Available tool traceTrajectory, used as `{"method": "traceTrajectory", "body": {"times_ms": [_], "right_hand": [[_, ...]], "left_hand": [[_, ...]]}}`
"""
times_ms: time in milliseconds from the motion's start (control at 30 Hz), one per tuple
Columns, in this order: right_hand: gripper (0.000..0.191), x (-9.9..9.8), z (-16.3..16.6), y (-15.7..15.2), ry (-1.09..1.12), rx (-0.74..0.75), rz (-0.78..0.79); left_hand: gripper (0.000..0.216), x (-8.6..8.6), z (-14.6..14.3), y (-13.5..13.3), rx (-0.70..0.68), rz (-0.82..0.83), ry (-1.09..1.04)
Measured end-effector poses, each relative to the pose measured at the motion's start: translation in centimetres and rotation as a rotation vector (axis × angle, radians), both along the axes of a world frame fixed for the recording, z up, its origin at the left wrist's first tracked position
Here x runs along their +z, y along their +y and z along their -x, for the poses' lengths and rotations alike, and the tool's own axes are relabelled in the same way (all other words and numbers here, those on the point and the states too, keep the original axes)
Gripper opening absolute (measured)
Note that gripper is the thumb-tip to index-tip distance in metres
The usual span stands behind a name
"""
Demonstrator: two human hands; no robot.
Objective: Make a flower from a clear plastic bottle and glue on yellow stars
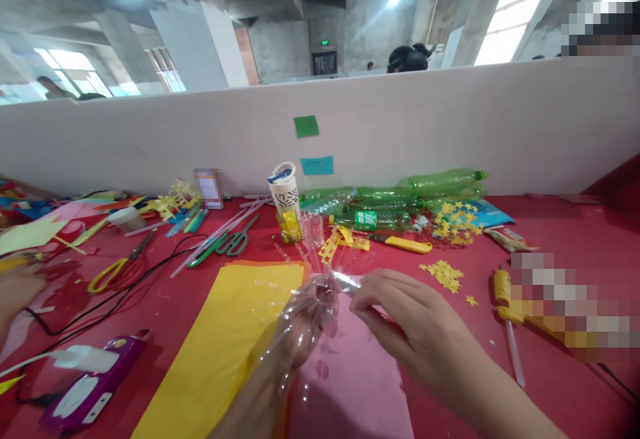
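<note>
My left hand [300,329] is closed around a bunch of clear cellophane wrap [320,292], which covers the fingers and fans out upward. My right hand [400,319] reaches in from the right, its fingertips pinched on a shiny strip of the wrap [347,281] at the gathered neck. Both hands hover over a pink paper sheet [350,372] next to a yellow paper sheet [235,332] on the red table [550,239].
Green plastic bottles [400,199], a paper cup [285,192], green scissors [225,242], yellow scissors [115,269], a yellow utility knife [407,244], yellow paper stars [445,272] and a glue gun [505,292] lie behind. A purple phone [95,385] with cables sits left. A white partition [400,125] backs the table.
</note>
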State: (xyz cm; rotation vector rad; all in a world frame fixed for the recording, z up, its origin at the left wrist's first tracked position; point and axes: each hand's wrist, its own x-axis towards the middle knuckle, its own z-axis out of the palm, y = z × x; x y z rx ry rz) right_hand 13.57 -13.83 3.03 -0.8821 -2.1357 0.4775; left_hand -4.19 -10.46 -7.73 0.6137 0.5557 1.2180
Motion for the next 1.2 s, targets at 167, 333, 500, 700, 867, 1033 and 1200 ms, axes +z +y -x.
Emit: {"method": "traceTrajectory", "body": {"times_ms": [167, 333, 500, 700, 867, 1033, 1200], "right_hand": [[0.012, 0.2, -0.1, -0.4, -0.003, 0.005, 0.023], [0.021, 0.3, -0.1, -0.6, 0.003, -0.005, 0.057], [0.015, 0.4, -0.2, -0.7, 0.003, 0.036, 0.066], [0.016, 0.5, -0.3, -0.8, -0.018, 0.007, 0.068], [0.02, 0.9, -0.3, -1.0, -0.101, -0.005, 0.01], [0.02, 1.4, -0.9, -1.0, -0.092, -0.073, -0.091], [0.015, 1.5, -1.0, -0.2, -0.139, -0.166, -0.167]], "left_hand": [[0.02, -0.2, 0.1, -0.2, 0.002, 0.002, -0.002], [0.02, 0.4, -0.2, -0.3, 0.028, 0.005, -0.01], [0.026, 1.0, -0.4, -0.3, 0.002, 0.01, 0.004], [0.021, 0.6, -0.4, -0.2, 0.002, 0.007, 0.004], [0.024, 0.3, -0.2, -0.2, 0.02, 0.022, 0.023], [0.024, 0.2, -0.1, -0.3, 0.01, 0.028, 0.035], [0.024, 0.0, -0.3, -0.4, 0.008, 0.049, 0.043]]}}
